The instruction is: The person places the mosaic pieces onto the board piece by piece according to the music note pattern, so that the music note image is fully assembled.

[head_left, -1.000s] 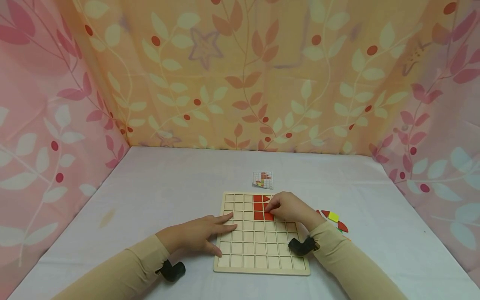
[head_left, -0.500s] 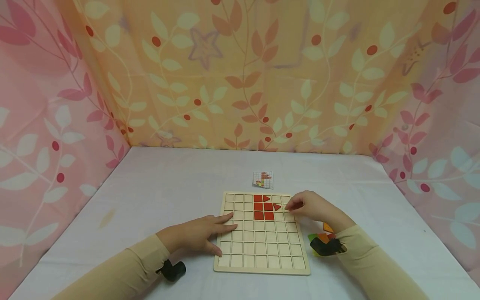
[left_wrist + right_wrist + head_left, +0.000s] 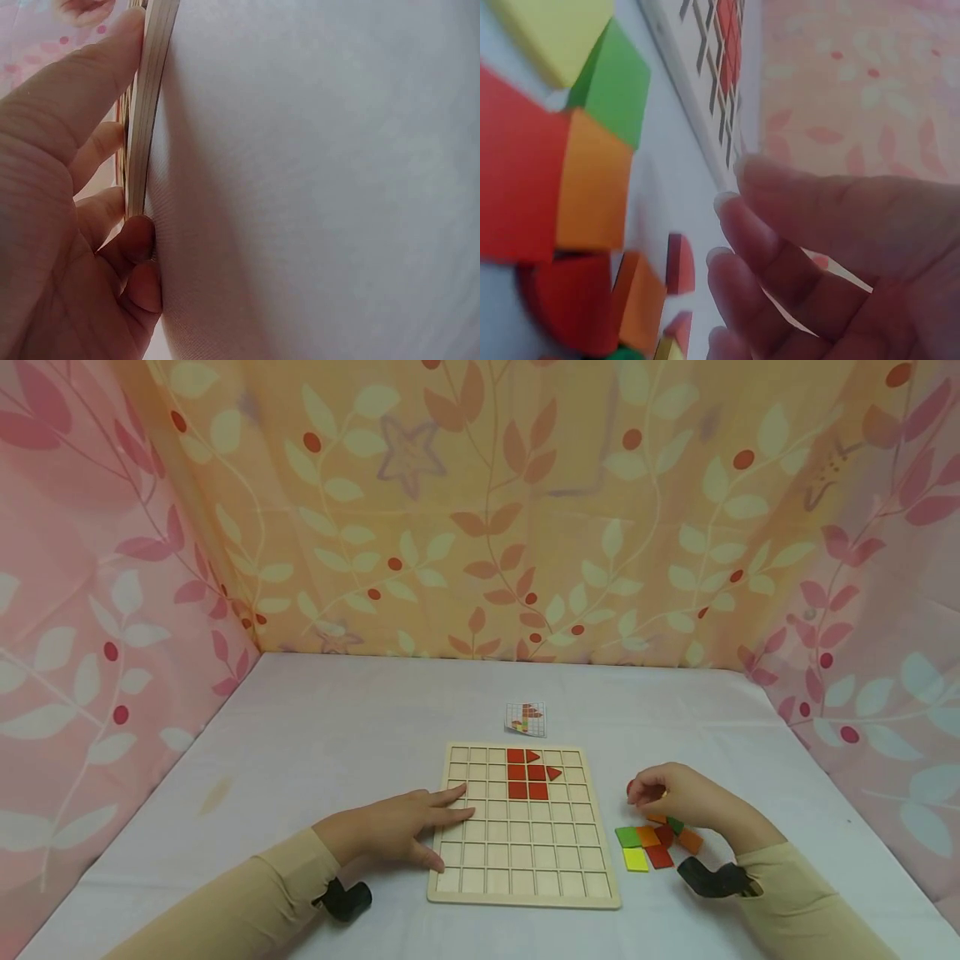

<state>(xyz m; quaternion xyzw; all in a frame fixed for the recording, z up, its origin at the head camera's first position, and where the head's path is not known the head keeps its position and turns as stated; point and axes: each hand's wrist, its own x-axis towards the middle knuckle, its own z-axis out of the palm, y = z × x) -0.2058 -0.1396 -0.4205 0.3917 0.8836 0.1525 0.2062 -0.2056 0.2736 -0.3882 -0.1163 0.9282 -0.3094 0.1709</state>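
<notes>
A wooden grid board (image 3: 525,904) lies on the table. Near its top sit several red square tiles (image 3: 538,791) and two red triangular tiles (image 3: 554,773), one in the first row and one in the second. My left hand (image 3: 397,827) rests on the board's left edge with fingers spread. In the left wrist view its fingers touch the board's side (image 3: 147,127). To the right of the board, my right hand (image 3: 686,793) hovers over loose tiles, with nothing visible between thumb and fingers. A green tile (image 3: 627,837), yellow tile (image 3: 635,860) and red tile (image 3: 660,857) lie there.
A small printed pattern card (image 3: 527,719) lies behind the board. The white tablecloth (image 3: 337,710) runs back to a floral curtain (image 3: 480,527), with pink curtains at both sides. Other loose tiles are partly hidden under the right hand.
My right hand has left the board and moved right to the loose tiles. The second-row red triangle it covered is now visible in its cell. My left hand stays put.
</notes>
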